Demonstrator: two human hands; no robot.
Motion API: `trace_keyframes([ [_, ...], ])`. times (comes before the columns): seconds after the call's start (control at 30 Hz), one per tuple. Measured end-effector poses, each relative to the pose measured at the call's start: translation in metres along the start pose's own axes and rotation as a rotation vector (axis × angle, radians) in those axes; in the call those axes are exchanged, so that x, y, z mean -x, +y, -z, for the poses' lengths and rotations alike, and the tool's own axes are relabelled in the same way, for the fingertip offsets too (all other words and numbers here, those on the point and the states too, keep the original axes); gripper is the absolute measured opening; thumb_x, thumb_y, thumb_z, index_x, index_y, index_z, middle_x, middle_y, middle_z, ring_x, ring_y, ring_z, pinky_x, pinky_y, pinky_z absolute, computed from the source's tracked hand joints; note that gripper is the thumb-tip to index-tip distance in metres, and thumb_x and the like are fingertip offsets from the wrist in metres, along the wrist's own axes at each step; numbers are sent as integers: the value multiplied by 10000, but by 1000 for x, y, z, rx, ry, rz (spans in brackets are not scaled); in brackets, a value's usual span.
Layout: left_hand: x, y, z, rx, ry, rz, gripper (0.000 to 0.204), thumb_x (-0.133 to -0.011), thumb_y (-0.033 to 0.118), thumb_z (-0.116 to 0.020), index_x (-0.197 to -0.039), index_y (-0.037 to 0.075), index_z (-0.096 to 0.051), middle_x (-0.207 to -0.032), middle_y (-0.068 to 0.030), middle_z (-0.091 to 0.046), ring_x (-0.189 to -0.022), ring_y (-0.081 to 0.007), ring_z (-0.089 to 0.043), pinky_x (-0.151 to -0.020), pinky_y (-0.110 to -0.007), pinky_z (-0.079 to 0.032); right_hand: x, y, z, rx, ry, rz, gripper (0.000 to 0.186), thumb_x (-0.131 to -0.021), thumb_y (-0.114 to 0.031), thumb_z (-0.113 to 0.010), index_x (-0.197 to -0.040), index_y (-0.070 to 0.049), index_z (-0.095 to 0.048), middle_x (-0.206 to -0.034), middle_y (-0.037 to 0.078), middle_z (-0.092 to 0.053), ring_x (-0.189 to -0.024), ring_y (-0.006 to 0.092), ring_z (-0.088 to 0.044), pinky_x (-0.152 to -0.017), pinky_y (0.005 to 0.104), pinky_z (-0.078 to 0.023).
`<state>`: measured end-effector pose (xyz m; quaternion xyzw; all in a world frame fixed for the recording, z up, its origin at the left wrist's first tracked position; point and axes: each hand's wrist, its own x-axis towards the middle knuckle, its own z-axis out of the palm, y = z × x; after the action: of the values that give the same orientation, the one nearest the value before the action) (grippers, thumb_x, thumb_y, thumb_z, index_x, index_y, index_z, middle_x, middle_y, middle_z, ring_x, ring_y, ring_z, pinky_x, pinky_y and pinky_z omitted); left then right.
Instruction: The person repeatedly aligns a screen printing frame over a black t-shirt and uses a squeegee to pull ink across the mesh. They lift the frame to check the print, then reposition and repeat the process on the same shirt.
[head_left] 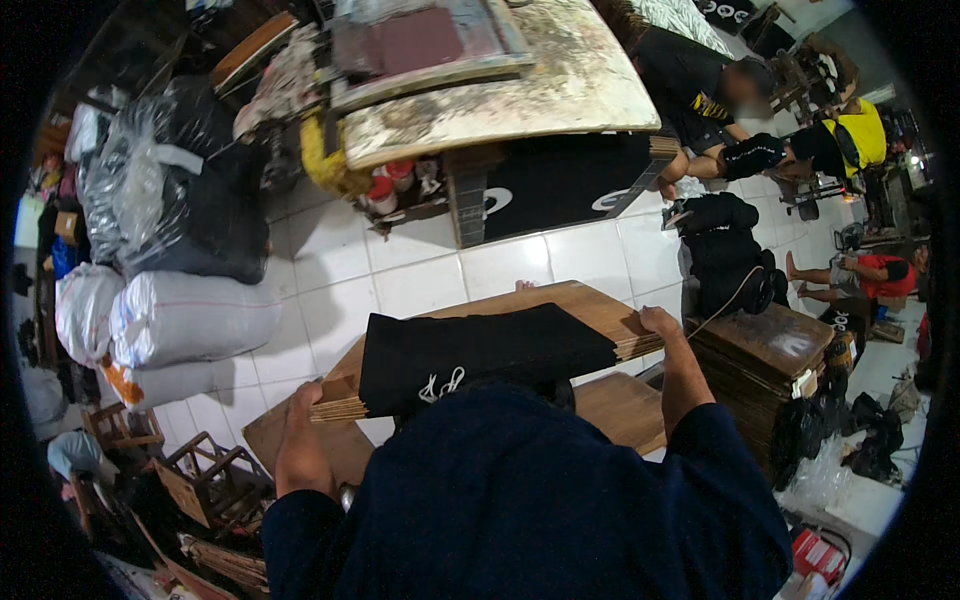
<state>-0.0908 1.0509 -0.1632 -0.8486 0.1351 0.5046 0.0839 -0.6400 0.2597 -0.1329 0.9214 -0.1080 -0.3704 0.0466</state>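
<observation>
A stained, pale-topped table bears a frame with a maroon middle. Just below the table's near left corner stand 2 red pots. Left of the table are a plastic-wrapped black bundle and white sacks; right of it, 1 person in yellow.

Between the left fingers and right fingers, a stack of brown boards is carrying black fabric. Ahead of them, a stained table is supporting a framed screen; leftward, the tiled floor is bearing white sacks.
</observation>
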Motion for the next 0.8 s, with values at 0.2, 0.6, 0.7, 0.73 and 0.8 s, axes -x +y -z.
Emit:
trace_keyframes([
  [0.2,-11,158,35,-146,3,-122,203,-888,223,-595,-925,83,-737,-995,-166,-727,-970,-315,-711,-852,-456,-568,-43,148,-73,-127,50,-126,320,-996,-199,-520,-990,32,-741,-970,227,-754,-877,333,-757,-709,480,-614],
  [0.6,-154,364,40,-667,20,-523,299,-905,298,-542,-944,42,-690,-992,-185,-705,-959,-294,-706,-826,-441,-579,-161,337,-243,669,281,81,177,-955,-184,-575,-808,-155,-670,-747,-11,-655,-591,116,-610,-493,327,-471],
  [0.7,-179,401,53,-303,-131,-222,496,-952,449,-478,-1092,6,-650,-1101,-210,-683,-1030,-303,-691,-853,-446,-577,-219,373,-337,366,170,0,179,-970,-157,-549,-911,-128,-715,-833,33,-715,-812,184,-704,-668,337,-557],
  [0.73,-185,409,60,-142,-179,-121,564,-967,499,-456,-1141,-6,-636,-1137,-219,-676,-1054,-306,-687,-862,-447,-576,-236,379,-363,-131,109,-132,191,-978,-156,-539,-932,-116,-720,-872,50,-731,-839,209,-713,-687,346,-560],
  [0.8,-194,418,73,233,-265,118,703,-999,600,-413,-1240,-31,-609,-1210,-236,-661,-1102,-312,-677,-880,-450,-575,-250,376,-392,-1373,282,-180,211,-988,-150,-527,-975,-85,-728,-967,88,-751,-894,243,-724,-724,359,-567],
])
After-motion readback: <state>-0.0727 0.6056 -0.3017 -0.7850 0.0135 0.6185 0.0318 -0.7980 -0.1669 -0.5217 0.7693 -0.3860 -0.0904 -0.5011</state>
